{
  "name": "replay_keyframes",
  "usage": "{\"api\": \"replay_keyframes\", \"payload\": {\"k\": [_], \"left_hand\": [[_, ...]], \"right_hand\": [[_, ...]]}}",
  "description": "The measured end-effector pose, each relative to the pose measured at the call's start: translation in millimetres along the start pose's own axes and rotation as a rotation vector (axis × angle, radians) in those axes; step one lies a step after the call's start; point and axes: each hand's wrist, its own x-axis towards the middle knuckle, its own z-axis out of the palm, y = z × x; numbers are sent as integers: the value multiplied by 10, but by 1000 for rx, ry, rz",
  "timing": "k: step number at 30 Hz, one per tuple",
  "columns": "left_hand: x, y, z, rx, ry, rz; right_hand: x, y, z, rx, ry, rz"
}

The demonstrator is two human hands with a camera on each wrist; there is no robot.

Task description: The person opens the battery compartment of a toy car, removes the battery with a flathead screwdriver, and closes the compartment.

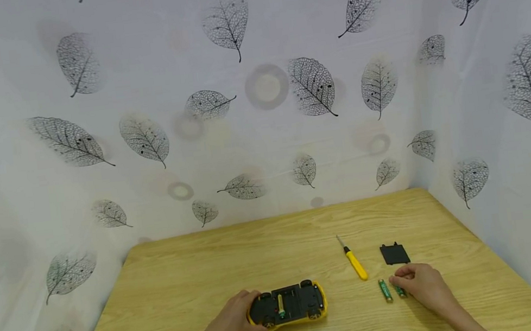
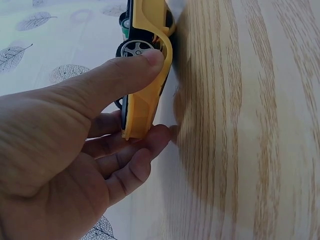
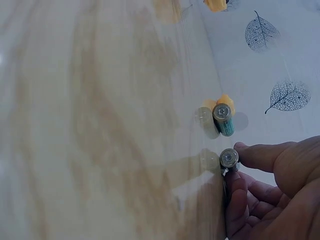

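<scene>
A yellow toy car (image 1: pixel 288 305) lies upside down on the table, its black underside up and its battery compartment uncovered. One green battery (image 1: pixel 281 306) sits in the compartment's left part. My left hand (image 1: pixel 229 325) grips the car's left end, with the thumb along the side near a wheel (image 2: pixel 135 48). On the right, my right hand (image 1: pixel 425 285) pinches a green AA-size battery (image 1: pixel 400 291) between thumb and fingers; in the right wrist view its flat end (image 3: pixel 229 158) shows close over the table. A second loose battery (image 1: pixel 385 290) lies just left of it.
Beyond the batteries lies a black battery cover (image 1: pixel 395 254) with small tabs. A screwdriver (image 1: pixel 354 260) with a yellow handle lies to its left, tip pointing away. Leaf-patterned white cloth (image 1: pixel 273 148) hangs behind and at both sides of the wooden table (image 1: pixel 185 278).
</scene>
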Motion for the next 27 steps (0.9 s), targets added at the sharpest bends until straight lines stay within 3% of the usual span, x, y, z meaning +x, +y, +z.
{"api": "replay_keyframes", "payload": {"k": [27], "left_hand": [[1,11,6,-4,-12,-29]], "right_hand": [[-83,-48,-44,14,19,1]]}}
